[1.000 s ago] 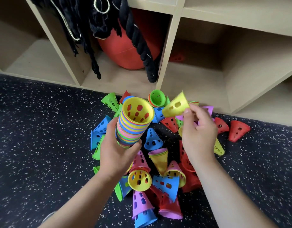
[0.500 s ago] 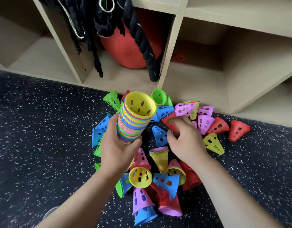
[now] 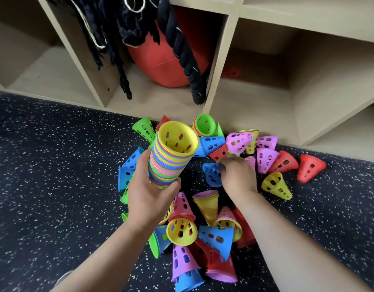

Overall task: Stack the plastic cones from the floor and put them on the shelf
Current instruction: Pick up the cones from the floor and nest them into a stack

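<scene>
Beyond our hands we see the wooden shelf, and around them loose cones litter the speckled floor. Our left hand wraps fingers and thumb round the base of the tilted stack of cones. Just right of that grip, our right hand, knuckles up, pinches a blue cone lying on the floor.

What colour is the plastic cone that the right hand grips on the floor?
Blue: the perforated plastic cone gripped by the right hand, seen in the head view.
</scene>
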A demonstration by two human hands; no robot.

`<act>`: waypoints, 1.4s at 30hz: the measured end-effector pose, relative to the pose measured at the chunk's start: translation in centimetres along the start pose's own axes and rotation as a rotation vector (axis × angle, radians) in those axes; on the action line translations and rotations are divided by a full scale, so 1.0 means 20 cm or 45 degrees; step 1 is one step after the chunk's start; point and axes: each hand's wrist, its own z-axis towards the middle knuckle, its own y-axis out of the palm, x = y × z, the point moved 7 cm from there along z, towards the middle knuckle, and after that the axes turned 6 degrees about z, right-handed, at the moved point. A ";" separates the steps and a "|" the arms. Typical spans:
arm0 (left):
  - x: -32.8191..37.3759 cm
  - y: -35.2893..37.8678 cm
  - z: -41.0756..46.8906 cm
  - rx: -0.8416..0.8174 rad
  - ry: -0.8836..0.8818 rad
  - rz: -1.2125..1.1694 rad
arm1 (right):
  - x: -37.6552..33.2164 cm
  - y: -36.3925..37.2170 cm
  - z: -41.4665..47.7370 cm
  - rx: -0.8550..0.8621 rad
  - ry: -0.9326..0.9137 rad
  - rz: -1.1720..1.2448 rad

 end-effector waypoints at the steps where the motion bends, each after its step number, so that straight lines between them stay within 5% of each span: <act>1: 0.00 0.00 0.00 -0.003 0.002 0.002 | 0.01 -0.05 -0.01 0.102 0.018 0.124; 4: -0.01 0.00 0.01 -0.012 0.007 0.020 | 0.03 -0.26 -0.06 0.402 0.180 0.649; 8: -0.02 0.02 0.00 -0.029 0.000 0.032 | 0.00 -0.54 -0.11 0.545 0.479 1.562; 11: 0.01 0.05 -0.03 -0.052 0.046 0.032 | -0.15 -0.73 -0.12 0.478 0.431 1.792; 16: 0.08 0.08 -0.07 -0.078 0.113 0.020 | -0.30 -0.70 -0.12 0.116 0.168 1.223; 20: 0.10 0.07 -0.06 -0.047 0.100 -0.002 | 0.02 -0.69 -0.11 0.457 0.492 1.288; 22: 0.09 0.06 -0.04 -0.028 0.069 -0.014 | 0.18 -0.65 -0.06 0.467 0.569 1.045; 27: 0.05 0.07 -0.01 -0.010 0.016 0.003 | 0.27 -0.39 0.20 0.060 0.339 0.372; 30: 0.03 0.09 0.00 -0.012 0.027 0.026 | 0.27 -0.25 0.29 -0.099 0.305 0.257; 35: 0.02 0.11 0.02 -0.018 0.032 0.025 | 0.30 -0.23 0.25 -0.061 0.295 -0.010; 42: 0.00 0.12 0.04 -0.022 0.016 -0.004 | 0.37 -0.05 0.11 -0.478 0.236 0.048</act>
